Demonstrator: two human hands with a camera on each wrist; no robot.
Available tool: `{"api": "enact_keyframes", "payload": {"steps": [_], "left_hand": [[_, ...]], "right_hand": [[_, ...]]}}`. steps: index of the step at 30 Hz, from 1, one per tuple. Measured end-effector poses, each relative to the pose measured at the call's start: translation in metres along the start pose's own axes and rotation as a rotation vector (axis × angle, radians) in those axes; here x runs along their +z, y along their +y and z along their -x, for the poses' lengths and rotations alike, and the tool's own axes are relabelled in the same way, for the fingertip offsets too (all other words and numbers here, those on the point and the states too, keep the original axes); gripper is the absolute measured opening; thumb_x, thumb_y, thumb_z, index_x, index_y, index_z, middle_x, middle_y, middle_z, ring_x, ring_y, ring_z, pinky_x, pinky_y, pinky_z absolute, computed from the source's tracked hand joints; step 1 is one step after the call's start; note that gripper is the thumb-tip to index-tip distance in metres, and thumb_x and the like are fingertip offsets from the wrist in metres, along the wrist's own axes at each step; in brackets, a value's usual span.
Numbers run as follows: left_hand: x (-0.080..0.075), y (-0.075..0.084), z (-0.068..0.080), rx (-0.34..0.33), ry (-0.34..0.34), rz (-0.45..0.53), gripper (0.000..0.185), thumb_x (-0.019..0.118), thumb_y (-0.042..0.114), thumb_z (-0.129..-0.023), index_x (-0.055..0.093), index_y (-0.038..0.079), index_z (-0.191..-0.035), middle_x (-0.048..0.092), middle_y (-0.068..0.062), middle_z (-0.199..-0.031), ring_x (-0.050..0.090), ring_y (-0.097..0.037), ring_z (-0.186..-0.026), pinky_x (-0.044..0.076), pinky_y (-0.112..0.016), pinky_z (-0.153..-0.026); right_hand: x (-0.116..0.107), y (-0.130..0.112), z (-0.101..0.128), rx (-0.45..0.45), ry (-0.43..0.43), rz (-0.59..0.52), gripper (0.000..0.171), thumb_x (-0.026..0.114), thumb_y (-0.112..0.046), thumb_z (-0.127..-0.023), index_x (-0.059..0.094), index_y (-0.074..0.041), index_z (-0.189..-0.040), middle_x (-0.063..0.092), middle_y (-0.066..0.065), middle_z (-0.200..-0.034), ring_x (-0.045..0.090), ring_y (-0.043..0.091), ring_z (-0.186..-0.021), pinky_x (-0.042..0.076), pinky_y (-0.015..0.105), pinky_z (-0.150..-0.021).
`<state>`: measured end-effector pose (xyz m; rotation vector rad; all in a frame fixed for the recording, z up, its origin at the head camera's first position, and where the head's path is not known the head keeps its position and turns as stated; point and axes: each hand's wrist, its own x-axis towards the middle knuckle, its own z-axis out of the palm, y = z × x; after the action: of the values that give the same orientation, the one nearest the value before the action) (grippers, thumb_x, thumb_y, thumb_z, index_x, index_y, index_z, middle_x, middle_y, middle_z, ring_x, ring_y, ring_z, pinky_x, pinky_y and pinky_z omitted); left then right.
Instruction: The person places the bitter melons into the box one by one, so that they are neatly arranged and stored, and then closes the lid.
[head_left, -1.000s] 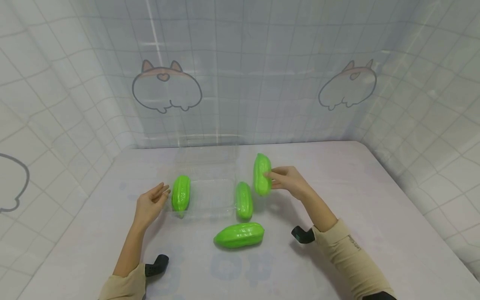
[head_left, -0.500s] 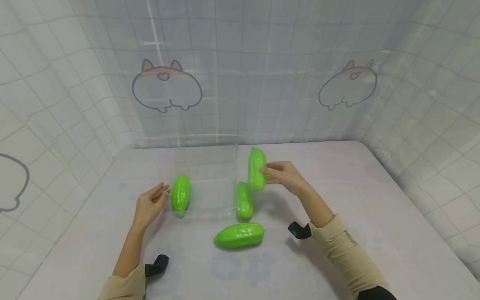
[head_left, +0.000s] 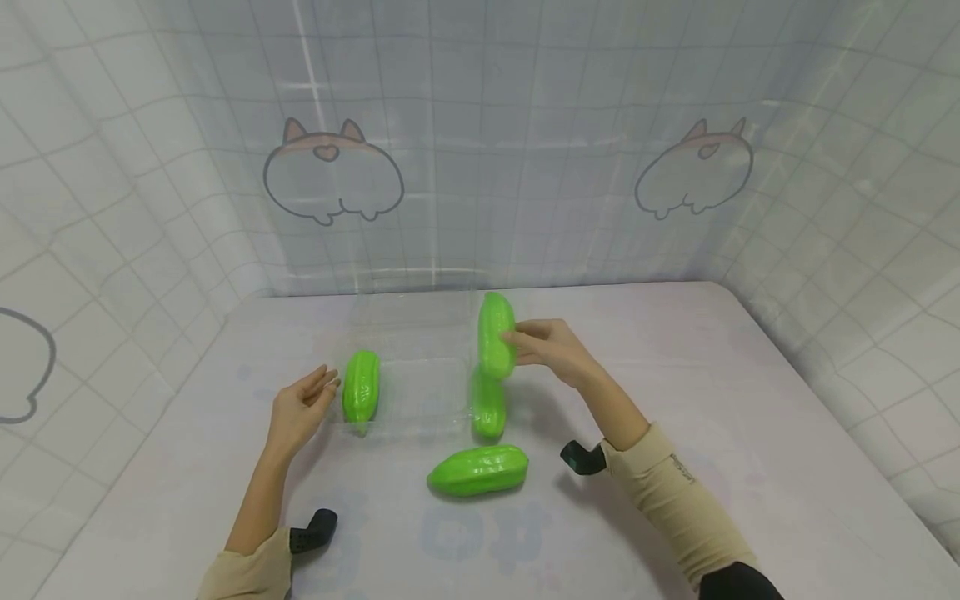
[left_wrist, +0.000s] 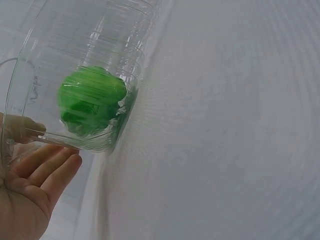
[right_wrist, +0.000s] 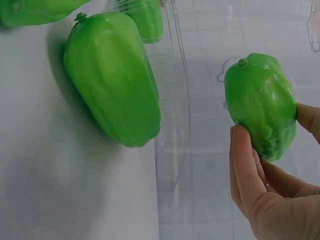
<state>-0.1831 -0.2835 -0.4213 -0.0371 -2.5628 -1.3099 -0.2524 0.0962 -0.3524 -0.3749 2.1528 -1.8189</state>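
My right hand (head_left: pixel 553 348) pinches a green papaya (head_left: pixel 496 333) between thumb and fingers, raised upright above the table by the right side of a clear plastic container (head_left: pixel 426 392). In the right wrist view, this held papaya (right_wrist: pixel 262 102) is clear of the other fruit. At the container's left wall, my left hand (head_left: pixel 302 410) pinches the plastic, its thumb seen through the wall and fingers outside in the left wrist view. A second papaya (head_left: pixel 362 387) lies inside along that wall. Another papaya (head_left: pixel 489 408) rests outside the right wall, partly hidden in the head view.
A further papaya (head_left: pixel 478 471) lies sideways on the pale table (head_left: pixel 660 400), in front of the container. Tile-patterned sheeting (head_left: pixel 525 200) encloses the back and both sides. Dark wrist devices (head_left: pixel 315 532) stick out beside both forearms.
My right hand has carried its papaya left and slightly away from me, to the container's right edge, now overlapping the papaya beside it. My left hand stays where it was.
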Motion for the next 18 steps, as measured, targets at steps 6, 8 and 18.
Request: {"api": "enact_keyframes", "payload": {"steps": [6, 8, 18], "left_hand": [[0.0, 0.001, 0.001, -0.005, 0.003, -0.006, 0.047, 0.051, 0.011, -0.096, 0.04, -0.013, -0.135, 0.055, -0.025, -0.126, 0.058, -0.039, -0.109, 0.04, 0.001, -0.072], [0.0, 0.001, 0.001, -0.003, 0.006, -0.01, 0.046, 0.051, 0.011, -0.096, 0.04, -0.013, -0.135, 0.055, -0.025, -0.126, 0.058, -0.039, -0.109, 0.04, 0.001, -0.072], [0.0, 0.001, 0.0, -0.007, 0.0, -0.005, 0.047, 0.051, 0.012, -0.096, 0.04, -0.013, -0.135, 0.054, -0.025, -0.126, 0.058, -0.039, -0.109, 0.04, 0.001, -0.073]], "right_hand": [[0.007, -0.002, -0.006, -0.002, -0.014, 0.001, 0.057, 0.063, -0.024, -0.09, 0.045, 0.011, -0.131, 0.054, 0.024, -0.127, 0.064, 0.028, -0.102, 0.053, 0.032, -0.087], [0.01, -0.003, -0.008, 0.001, -0.016, -0.006, 0.057, 0.064, -0.023, -0.089, 0.046, 0.01, -0.131, 0.055, 0.024, -0.127, 0.064, 0.027, -0.101, 0.053, 0.032, -0.086], [0.02, -0.008, -0.014, -0.003, -0.037, -0.015, 0.057, 0.065, -0.023, -0.088, 0.046, 0.009, -0.131, 0.056, 0.024, -0.125, 0.066, 0.025, -0.095, 0.053, 0.032, -0.085]]}}
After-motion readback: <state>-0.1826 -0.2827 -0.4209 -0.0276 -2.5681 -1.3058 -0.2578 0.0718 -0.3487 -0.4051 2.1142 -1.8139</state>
